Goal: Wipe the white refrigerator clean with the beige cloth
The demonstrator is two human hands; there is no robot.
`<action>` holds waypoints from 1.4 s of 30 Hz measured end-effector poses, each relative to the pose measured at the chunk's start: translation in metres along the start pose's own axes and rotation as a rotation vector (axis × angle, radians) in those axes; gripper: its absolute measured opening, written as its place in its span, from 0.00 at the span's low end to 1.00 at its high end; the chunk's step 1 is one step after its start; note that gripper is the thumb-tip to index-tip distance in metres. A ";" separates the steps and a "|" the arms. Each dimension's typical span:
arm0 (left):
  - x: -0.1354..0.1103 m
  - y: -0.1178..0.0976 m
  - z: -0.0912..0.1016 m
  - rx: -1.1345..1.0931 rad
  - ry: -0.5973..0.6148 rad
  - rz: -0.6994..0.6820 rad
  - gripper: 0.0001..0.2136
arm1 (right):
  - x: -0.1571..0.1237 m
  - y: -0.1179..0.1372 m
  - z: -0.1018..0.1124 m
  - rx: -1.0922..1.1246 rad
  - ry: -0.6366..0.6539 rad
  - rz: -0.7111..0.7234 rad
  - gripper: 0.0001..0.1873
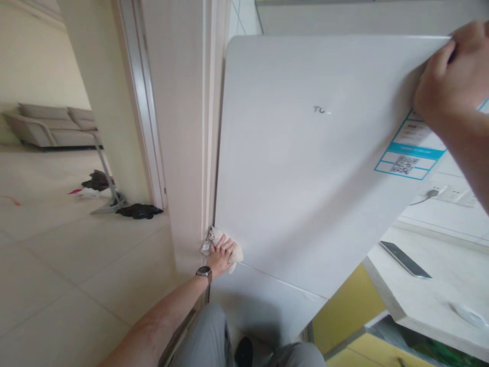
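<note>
A white refrigerator (pixel 290 193) with a blue-edged label (pixel 410 148) fills the middle of the view. My left hand (pixel 220 256), a watch on its wrist, presses a pale cloth (pixel 236 253) against the left edge of the refrigerator, near the seam between its upper and lower doors. Its fingers lie over the cloth, and a shiny crumpled bit shows at the cloth's left end. High on the right, my right hand (pixel 453 76) is closed at the refrigerator's top right corner; its fingertips are hidden behind the edge.
A door frame (pixel 179 127) stands close along the refrigerator's left side. To the right, a countertop (pixel 439 244) bears a phone-like dark slab (pixel 405 260), above yellow cabinets (pixel 347 311). Beyond the doorway are a sofa (pixel 57 127), a broom or dustpan (pixel 109 183) and black bags (pixel 139 210).
</note>
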State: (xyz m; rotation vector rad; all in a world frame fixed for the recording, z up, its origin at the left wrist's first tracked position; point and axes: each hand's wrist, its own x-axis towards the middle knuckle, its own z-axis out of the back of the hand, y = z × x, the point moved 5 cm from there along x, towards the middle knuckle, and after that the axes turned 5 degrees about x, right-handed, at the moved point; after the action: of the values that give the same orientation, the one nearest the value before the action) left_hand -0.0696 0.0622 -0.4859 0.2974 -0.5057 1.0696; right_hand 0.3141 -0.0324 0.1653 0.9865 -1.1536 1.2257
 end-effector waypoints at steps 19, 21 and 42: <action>0.153 -0.052 0.285 -0.646 -0.905 0.287 0.20 | 0.000 0.000 -0.007 -0.055 0.002 -0.020 0.20; 0.183 -0.054 0.339 -0.517 -1.014 0.132 0.19 | -0.003 0.001 -0.005 -0.026 -0.016 -0.002 0.20; 0.337 -0.104 0.490 -0.084 -0.871 0.080 0.29 | -0.007 0.008 0.003 0.078 0.010 -0.003 0.16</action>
State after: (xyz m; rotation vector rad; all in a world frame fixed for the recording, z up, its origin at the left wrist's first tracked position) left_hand 0.0302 0.0408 0.1093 0.6777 -1.3437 0.9577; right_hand 0.3058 -0.0352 0.1588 1.0382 -1.1034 1.2802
